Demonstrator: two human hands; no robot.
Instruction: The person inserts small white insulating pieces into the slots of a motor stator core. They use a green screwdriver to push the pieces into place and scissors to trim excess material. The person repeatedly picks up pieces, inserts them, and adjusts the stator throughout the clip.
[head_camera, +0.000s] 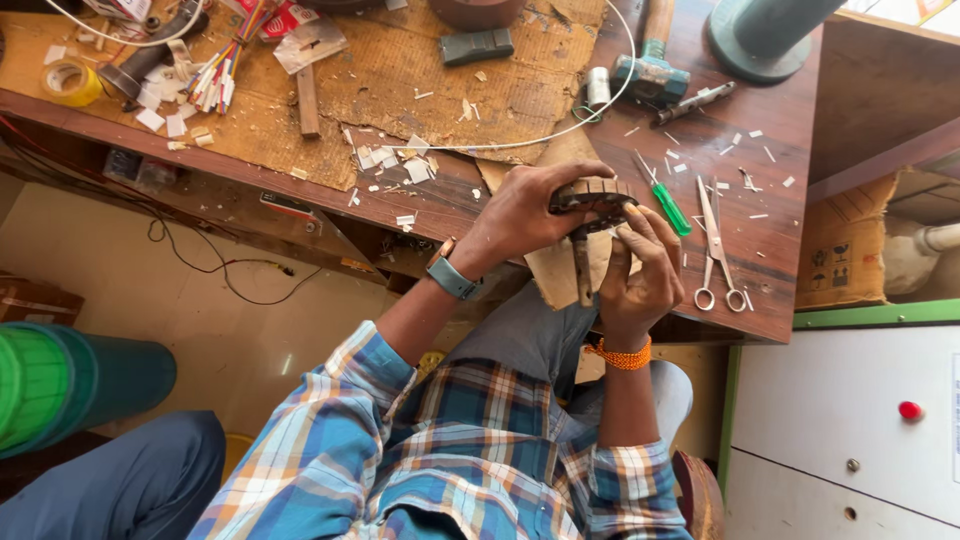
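Note:
My left hand (520, 215), with a watch on its wrist, grips a dark slotted ring-shaped part (592, 196) over the front edge of the wooden workbench (770, 270). My right hand (640, 275), an orange thread around its wrist, touches the ring's lower right side. Its fingers close around a dark narrow strip (583, 268) that hangs down from the ring. A piece of cardboard (555, 275) lies under both hands. What the strip is I cannot tell.
A green-handled screwdriver (668, 205) and scissors (716, 250) lie just right of my hands. Further back are a hammer (650, 70), a white wire (530, 140), coloured wire ends (220, 75), yellow tape (70, 82) and paper scraps. A green cylinder (45, 385) stands at the left, a white cabinet (840, 420) at the right.

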